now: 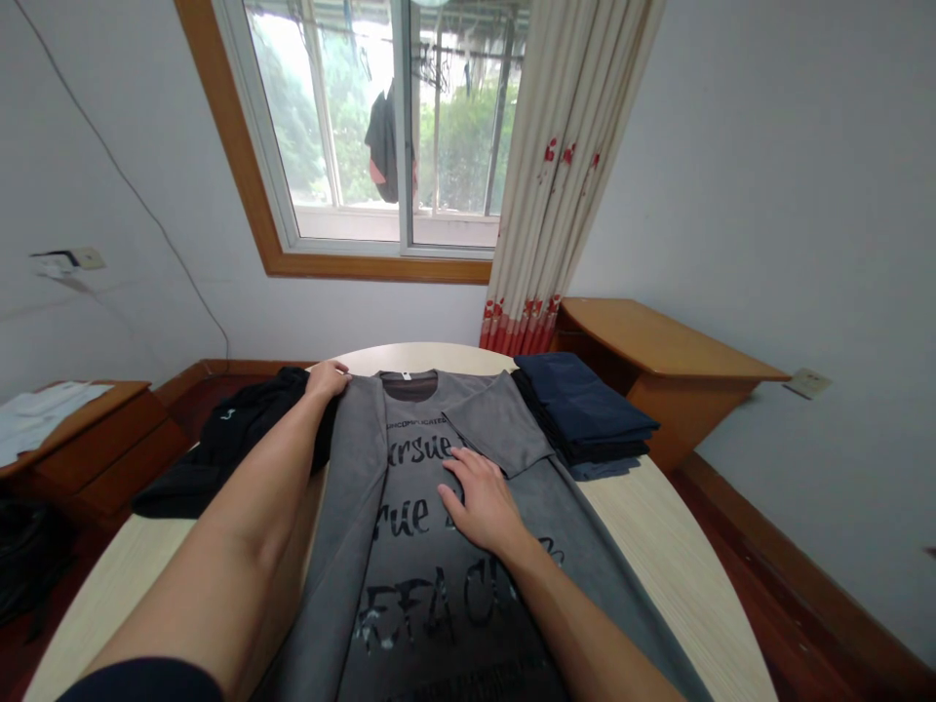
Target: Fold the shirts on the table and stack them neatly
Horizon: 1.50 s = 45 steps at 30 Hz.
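A grey T-shirt [420,478] with dark printed lettering lies front up on the table, its collar facing the window. Its left side is folded inward in a long strip, and the right sleeve is laid across the chest. My left hand [328,380] is at the folded shoulder corner, with its fingers closed on the fabric there; the fingertips are partly hidden. On the chest print rests my right hand [484,495], palm down with the fingers spread, holding nothing.
A stack of folded dark clothes [585,400] stands right of the shirt. Black clothing [249,429] lies in a loose heap at the left. The pale round table [680,546] has a wooden desk [658,336] behind it, near the curtain [563,175].
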Tool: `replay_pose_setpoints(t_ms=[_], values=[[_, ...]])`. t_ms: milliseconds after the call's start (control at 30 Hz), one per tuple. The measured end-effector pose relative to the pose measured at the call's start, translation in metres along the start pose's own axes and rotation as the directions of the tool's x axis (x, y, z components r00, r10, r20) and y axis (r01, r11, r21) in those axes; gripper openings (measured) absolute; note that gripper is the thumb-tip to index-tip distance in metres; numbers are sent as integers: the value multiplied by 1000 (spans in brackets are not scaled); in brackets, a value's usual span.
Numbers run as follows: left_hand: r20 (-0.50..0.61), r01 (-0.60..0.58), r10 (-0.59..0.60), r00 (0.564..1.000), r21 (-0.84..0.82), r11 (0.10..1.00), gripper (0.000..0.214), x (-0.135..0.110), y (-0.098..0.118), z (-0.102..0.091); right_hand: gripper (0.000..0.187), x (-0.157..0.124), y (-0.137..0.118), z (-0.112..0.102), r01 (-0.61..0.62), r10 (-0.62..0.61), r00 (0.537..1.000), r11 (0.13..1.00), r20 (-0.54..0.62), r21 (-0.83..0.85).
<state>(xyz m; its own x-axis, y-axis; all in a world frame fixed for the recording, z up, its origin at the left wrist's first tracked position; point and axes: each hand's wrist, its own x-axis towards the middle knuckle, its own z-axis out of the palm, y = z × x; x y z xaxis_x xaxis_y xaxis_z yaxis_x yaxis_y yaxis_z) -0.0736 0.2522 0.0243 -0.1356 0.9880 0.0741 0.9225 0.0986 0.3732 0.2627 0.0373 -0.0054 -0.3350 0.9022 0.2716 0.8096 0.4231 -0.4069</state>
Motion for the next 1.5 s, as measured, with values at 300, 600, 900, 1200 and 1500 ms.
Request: replay_pose_setpoints(t_ms=[300, 600, 900, 1200, 1500], values=[[-17, -199, 207, 978, 199, 959, 58, -47, 37, 24, 39, 1, 0, 1, 10, -10, 1000, 1000, -7, -2], [214, -185, 131, 968, 256, 949, 77, -75, 44, 44, 40, 1, -2, 0, -1, 1, 1000, 1000, 16, -19], [-27, 31, -27, 999, 181, 983, 65, -41, 25, 16, 40, 0, -2, -1, 6, -6, 1000, 1000, 7, -10], [31, 208, -209, 977, 45, 977, 44, 11, 20, 1, 40, 1, -5, -2, -32, 32, 999, 999, 20, -4], [-133, 159, -159, 978, -5, 987, 23, 35, 28, -30, 50, 30, -23, -11, -72, 64, 987, 996, 145, 50]])
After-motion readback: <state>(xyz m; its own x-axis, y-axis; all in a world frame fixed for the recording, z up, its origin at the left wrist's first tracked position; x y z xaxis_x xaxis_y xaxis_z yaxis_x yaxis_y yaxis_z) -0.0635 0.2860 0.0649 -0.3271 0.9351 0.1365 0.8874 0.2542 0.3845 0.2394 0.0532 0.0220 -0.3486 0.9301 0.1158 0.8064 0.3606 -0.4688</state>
